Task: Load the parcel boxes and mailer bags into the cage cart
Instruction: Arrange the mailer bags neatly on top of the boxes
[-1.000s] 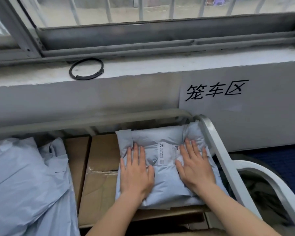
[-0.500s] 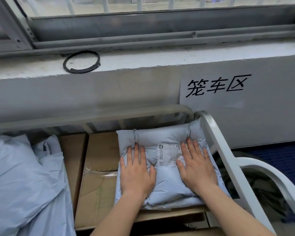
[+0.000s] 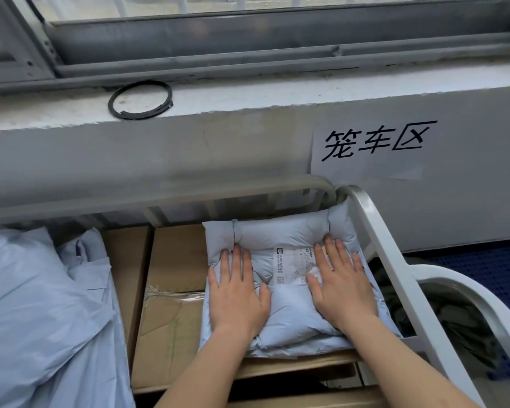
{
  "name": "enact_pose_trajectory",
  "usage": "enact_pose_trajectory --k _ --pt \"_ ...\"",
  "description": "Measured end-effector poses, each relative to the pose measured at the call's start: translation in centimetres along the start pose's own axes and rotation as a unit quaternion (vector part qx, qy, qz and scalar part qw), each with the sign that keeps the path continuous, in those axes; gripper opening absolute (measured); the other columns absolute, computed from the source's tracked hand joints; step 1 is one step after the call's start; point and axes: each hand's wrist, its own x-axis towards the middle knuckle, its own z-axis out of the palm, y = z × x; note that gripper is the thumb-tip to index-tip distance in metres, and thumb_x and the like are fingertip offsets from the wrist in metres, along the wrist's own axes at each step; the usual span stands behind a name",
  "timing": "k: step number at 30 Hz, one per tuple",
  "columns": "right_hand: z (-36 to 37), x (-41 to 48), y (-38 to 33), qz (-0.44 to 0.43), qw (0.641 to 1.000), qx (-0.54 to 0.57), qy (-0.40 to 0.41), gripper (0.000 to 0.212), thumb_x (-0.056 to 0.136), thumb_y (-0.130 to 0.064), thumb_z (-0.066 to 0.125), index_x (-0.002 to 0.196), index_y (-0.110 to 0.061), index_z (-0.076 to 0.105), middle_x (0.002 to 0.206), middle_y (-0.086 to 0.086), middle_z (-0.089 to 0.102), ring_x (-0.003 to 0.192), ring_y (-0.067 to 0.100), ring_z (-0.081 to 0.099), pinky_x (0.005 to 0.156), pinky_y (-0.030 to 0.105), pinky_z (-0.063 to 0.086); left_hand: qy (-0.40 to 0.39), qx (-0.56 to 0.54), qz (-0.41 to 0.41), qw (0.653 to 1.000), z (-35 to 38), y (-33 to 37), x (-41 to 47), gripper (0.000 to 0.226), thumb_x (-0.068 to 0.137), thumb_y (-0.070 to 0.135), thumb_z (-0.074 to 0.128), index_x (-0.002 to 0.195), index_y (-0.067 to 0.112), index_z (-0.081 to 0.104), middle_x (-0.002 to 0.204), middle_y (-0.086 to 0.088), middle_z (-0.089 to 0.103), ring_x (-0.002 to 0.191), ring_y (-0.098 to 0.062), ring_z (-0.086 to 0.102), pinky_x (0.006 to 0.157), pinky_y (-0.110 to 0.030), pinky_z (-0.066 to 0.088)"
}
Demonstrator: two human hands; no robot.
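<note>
Now both hands lie flat, fingers straight, on the mailer bag (image 3: 280, 237): left hand (image 3: 236, 293), right hand (image 3: 340, 284). It rests on cardboard boxes (image 3: 171, 313) in the cart's (image 3: 374, 237) right rear corner.

Grey tubular metal cage cart (image 3: 159, 199) is standing below me. Flat brown cardboard boxes (image 3: 171, 319) are lying side by side inside it; crumpled pale-blue plastic mailer bags (image 3: 36, 304) are filling its left end.
</note>
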Motion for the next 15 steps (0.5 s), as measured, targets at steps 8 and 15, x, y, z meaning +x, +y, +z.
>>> enact_pose_trajectory --k 8,15 --pt "-0.3 0.1 -0.7 -0.009 0.998 0.004 0.059 0.078 0.094 -0.051 0.003 0.160 -0.010 0.006 0.165 0.007 -0.013 0.153 0.020 -0.010 0.122 0.048 -0.005 -0.016 0.033 0.006 0.999 0.0 0.2 0.2 0.090 0.081 0.056 -0.010 0.158 0.011 -0.015 0.165 -0.008 -0.024 0.151 -0.029 -0.022 0.121 -0.055 -0.006" --pt "-1.5 1.5 -4.5 -0.144 0.986 -0.035 0.079 0.067 0.096 -0.070 0.013 0.157 -0.040 0.013 0.169 0.004 0.000 0.154 0.034 -0.001 0.116 0.068 -0.006 0.003 0.032 0.008 0.999 0.2 0.1 -0.1 0.080 0.098 0.058 0.009 0.156 0.009 -0.018 0.163 -0.011 -0.028 0.148 -0.030 -0.030 0.120 -0.056 -0.012"
